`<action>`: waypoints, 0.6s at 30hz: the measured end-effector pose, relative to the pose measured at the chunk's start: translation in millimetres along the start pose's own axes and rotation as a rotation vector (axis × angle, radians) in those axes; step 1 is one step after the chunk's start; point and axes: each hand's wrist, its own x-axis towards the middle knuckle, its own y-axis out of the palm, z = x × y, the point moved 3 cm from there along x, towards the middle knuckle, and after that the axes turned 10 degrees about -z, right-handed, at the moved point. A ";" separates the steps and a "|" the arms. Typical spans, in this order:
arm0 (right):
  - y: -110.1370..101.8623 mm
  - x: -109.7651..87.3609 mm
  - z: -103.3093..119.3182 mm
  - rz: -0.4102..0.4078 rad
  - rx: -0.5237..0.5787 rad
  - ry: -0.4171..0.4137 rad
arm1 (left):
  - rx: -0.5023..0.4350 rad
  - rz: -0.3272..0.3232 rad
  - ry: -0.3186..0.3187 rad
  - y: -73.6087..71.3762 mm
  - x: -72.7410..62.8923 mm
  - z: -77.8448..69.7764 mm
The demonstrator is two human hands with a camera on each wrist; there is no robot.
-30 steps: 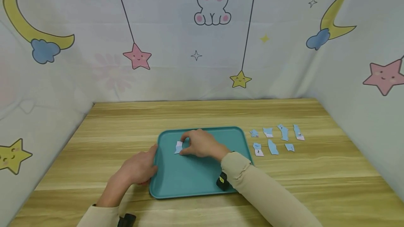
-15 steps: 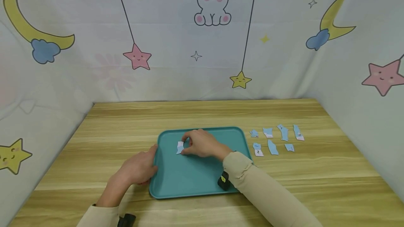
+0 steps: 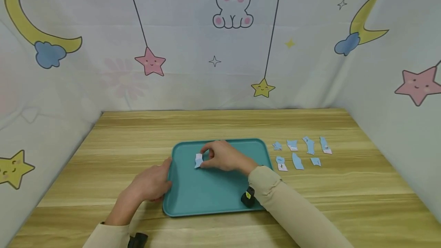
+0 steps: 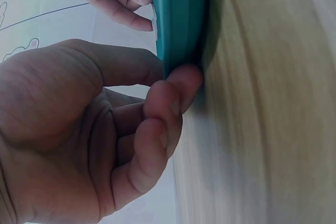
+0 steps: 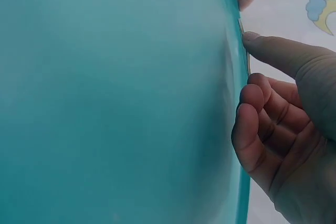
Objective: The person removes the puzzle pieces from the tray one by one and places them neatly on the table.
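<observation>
A teal tray (image 3: 206, 194) lies on the wooden table. My left hand (image 3: 153, 183) grips its left side; in the left wrist view the thumb sits at the rim and curled fingers touch the underside. Inside the tray, toward its back left, lies a small torn paper piece (image 3: 198, 160), whitish at the top and light blue below. My right hand (image 3: 222, 156) holds this piece from its right, thumb at the lower end and index finger at the upper end. In the right wrist view the piece shows only edge-on beneath the right hand (image 5: 289, 108).
Several torn blue and white paper pieces, among them a long blue one (image 3: 298, 161), lie in two rows right of the tray on the wooden table (image 3: 361, 186). A white cloth backdrop (image 3: 186, 83) with printed stars stands behind and at both sides.
My right hand has slid slightly to the right across the tray, and the paper piece has moved right with it. The left hand has kept its place at the tray's edge.
</observation>
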 end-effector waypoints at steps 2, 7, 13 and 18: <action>-2.5 -1.4 -0.6 -0.002 0.024 0.011 | 0.004 0.006 -0.009 -0.3 0.1 -0.2; -8.7 -4.5 -0.6 -0.008 0.058 0.032 | 0.016 0.010 -0.014 -0.2 0.6 0.2; -15.6 -8.1 -1.4 -0.025 0.044 0.027 | 0.025 0.002 -0.001 -0.2 0.6 -0.1; -22.0 -11.7 -2.7 -0.026 0.050 0.019 | 0.027 -0.003 0.004 -0.1 0.8 -0.6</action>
